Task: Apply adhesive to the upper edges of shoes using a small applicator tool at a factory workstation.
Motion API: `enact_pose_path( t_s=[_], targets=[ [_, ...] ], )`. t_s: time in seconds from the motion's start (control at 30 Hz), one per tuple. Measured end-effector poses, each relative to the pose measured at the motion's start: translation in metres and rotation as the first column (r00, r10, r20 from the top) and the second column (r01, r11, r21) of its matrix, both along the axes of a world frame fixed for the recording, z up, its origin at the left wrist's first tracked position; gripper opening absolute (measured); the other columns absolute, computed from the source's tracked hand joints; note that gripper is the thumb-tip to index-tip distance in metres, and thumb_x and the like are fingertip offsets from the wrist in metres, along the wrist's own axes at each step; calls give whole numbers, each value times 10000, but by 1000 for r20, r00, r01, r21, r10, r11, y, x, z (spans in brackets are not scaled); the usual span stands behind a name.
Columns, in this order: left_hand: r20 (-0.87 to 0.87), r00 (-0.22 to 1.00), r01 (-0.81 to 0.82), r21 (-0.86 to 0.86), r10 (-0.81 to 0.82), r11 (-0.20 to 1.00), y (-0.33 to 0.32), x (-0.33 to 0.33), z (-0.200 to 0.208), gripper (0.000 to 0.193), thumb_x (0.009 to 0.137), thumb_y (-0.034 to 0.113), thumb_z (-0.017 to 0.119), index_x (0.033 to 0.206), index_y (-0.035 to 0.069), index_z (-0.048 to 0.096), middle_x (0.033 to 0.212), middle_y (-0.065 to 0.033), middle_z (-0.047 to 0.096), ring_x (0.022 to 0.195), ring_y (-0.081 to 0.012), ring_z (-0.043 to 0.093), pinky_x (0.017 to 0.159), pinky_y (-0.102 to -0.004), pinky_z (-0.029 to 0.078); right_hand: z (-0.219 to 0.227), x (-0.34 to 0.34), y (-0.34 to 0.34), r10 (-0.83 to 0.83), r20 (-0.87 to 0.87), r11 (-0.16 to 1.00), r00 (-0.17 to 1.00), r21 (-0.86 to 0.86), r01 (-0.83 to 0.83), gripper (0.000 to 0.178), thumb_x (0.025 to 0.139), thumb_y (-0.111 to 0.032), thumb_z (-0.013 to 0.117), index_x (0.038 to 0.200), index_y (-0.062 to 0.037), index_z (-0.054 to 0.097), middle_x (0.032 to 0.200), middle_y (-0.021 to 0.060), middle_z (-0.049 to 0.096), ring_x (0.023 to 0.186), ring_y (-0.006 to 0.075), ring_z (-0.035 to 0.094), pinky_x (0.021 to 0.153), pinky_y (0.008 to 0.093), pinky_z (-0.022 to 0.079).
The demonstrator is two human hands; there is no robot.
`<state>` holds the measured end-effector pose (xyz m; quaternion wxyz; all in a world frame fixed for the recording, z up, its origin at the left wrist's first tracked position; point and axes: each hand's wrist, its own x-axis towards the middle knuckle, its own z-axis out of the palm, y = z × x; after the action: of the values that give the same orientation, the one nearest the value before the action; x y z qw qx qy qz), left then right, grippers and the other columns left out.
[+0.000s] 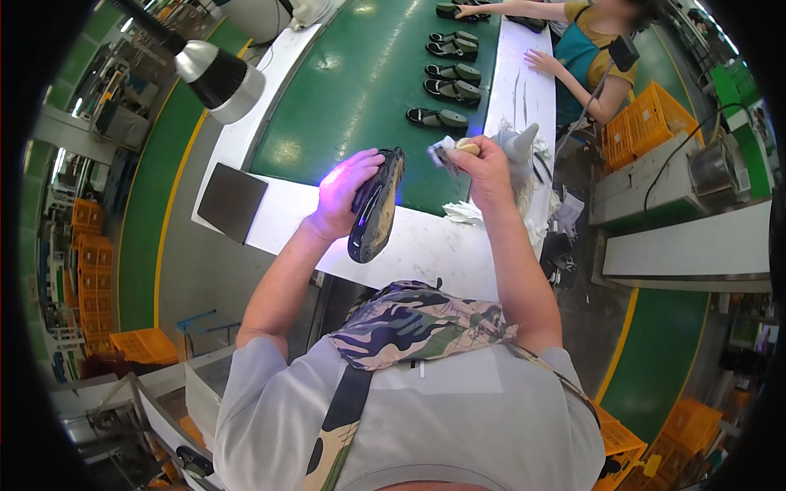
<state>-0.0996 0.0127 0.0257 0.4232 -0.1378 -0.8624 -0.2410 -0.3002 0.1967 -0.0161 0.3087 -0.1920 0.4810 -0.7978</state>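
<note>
Head view shows a green conveyor belt (352, 90) running up the middle of the frame, with a row of dark sandals (446, 74) lying on it toward the top. At centre, the left hand (348, 192) holds a dark sandal (377, 209) on edge above the white table edge (426, 245), fingers wrapped round its upper. Just right of it, the right hand (483, 164) has its fingers pinched shut on a small cloth (442, 151). At upper right, another person's hand (540, 61) rests on the belt's white rim.
</note>
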Motion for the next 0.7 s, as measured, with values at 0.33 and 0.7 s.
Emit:
enact_pose_path(
  t_s=[0.33, 0.7],
  targets=[
    [-11, 998, -61, -144, 60, 988, -20, 31, 24, 662, 629, 43, 828, 1208, 30, 509, 1182, -215, 639, 1078, -439, 637, 929, -516, 523, 40, 33, -84, 114, -43, 986, 993, -114, -118, 226, 756, 35, 775, 849, -46, 585, 802, 8, 613, 691, 81, 575, 631, 234, 479],
    [3, 980, -193, -199, 198, 961, -36, 45, 16, 599, 636, 40, 821, 1168, 31, 545, 1145, -189, 655, 1042, -395, 662, 907, -485, 544, 35, 54, -104, 314, -18, 939, 949, -141, -313, 190, 776, 32, 743, 851, -26, 578, 806, 39, 603, 689, 110, 577, 620, 265, 480]
  ],
)
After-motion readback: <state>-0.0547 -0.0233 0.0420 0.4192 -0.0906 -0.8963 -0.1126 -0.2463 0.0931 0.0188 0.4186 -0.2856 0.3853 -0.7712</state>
